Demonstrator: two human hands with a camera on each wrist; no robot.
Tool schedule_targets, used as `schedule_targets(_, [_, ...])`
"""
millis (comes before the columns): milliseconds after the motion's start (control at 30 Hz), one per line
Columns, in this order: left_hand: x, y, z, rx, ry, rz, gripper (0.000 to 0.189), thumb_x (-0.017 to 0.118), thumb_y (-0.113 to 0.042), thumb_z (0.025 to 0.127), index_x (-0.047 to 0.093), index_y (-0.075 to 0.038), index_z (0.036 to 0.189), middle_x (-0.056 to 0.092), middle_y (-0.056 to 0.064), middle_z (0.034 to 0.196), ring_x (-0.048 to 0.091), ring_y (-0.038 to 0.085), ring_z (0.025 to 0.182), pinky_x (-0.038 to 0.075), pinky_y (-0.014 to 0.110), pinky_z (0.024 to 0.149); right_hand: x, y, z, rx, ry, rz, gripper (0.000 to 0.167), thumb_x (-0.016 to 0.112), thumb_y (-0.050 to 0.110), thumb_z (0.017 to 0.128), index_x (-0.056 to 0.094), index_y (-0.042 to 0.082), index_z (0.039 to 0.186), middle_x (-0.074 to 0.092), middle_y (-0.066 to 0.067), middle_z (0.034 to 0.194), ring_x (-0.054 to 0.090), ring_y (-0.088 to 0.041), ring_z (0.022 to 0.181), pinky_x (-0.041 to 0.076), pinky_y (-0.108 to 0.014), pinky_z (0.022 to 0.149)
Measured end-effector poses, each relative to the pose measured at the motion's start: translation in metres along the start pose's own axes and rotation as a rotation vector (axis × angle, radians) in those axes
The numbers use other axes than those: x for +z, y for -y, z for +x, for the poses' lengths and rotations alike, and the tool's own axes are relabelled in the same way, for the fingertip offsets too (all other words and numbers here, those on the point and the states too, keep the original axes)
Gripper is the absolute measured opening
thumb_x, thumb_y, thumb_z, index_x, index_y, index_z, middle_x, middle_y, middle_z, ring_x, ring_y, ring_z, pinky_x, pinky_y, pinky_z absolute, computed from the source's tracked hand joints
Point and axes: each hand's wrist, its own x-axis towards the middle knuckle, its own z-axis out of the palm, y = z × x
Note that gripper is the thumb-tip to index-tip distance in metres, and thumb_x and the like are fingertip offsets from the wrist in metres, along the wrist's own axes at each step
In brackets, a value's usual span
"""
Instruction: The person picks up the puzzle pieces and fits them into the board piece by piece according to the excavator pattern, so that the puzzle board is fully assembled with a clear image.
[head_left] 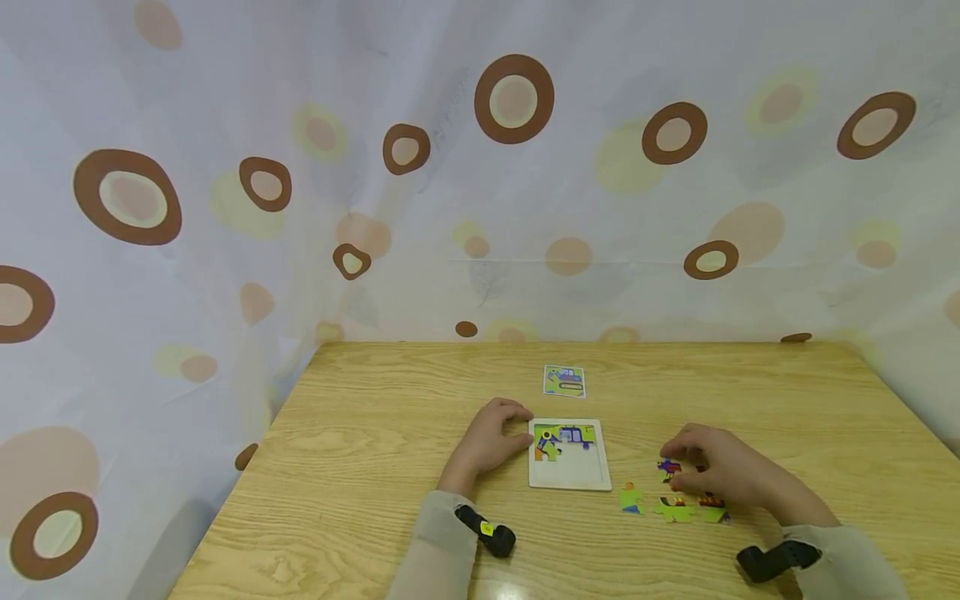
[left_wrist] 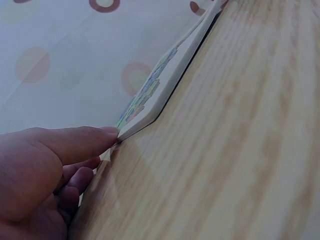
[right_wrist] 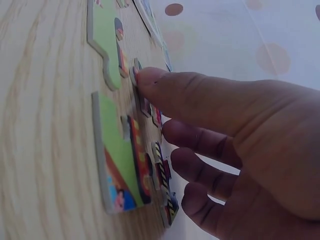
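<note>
A square white puzzle tray lies on the table, its upper part filled with joined pieces showing a blue vehicle on green. My left hand is at its left side; in the left wrist view the thumb touches the tray's edge near a corner. To the right of the tray, my right hand pinches a purple and red puzzle piece between thumb and index finger, low over the table. Green puzzle pieces lie just in front, one close up in the right wrist view.
Behind the tray lies a small picture card with a similar vehicle. A loose green piece sits near the tray's lower right corner. The wooden table meets a dotted curtain at the back and sides.
</note>
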Motion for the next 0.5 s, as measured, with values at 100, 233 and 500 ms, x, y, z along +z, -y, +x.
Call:
schedule_targets(100, [-0.0001, 0.0001, -0.0001, 0.010, -0.002, -0.003, 0.031, 0.072, -0.021, 0.092, 0.068, -0.013, 0.122, 0.055, 0.003, 0.131, 0.049, 0.025, 0.126, 0.038, 0.042, 0.108, 0.0007, -0.0003, 0.0001, 0.015, 0.001, -0.002, 0.039, 0.077, 0.035, 0.085, 0.067, 0.011, 0.114, 0.059, 0.004, 0.102, 0.056, -0.010, 0.089, 0.052, -0.028, 0.073])
schedule_targets(233, [0.0006, 0.0003, -0.0005, 0.031, -0.007, 0.001, 0.030, 0.072, -0.019, 0.092, 0.068, -0.011, 0.121, 0.055, 0.005, 0.130, 0.049, 0.027, 0.125, 0.039, 0.044, 0.107, 0.0015, -0.0004, 0.0006, 0.040, 0.008, 0.028, 0.039, 0.079, 0.034, 0.084, 0.066, 0.010, 0.112, 0.059, 0.003, 0.096, 0.053, -0.009, 0.083, 0.049, -0.026, 0.068])
schedule_targets(500, [-0.0006, -0.0005, -0.0011, 0.016, -0.004, 0.003, 0.031, 0.072, -0.020, 0.092, 0.068, -0.013, 0.122, 0.055, 0.003, 0.130, 0.049, 0.026, 0.126, 0.038, 0.042, 0.108, 0.0015, 0.0009, 0.0015, 0.046, 0.000, 0.063, 0.035, 0.080, 0.032, 0.083, 0.063, 0.013, 0.107, 0.056, 0.002, 0.086, 0.048, -0.009, 0.073, 0.044, -0.026, 0.061])
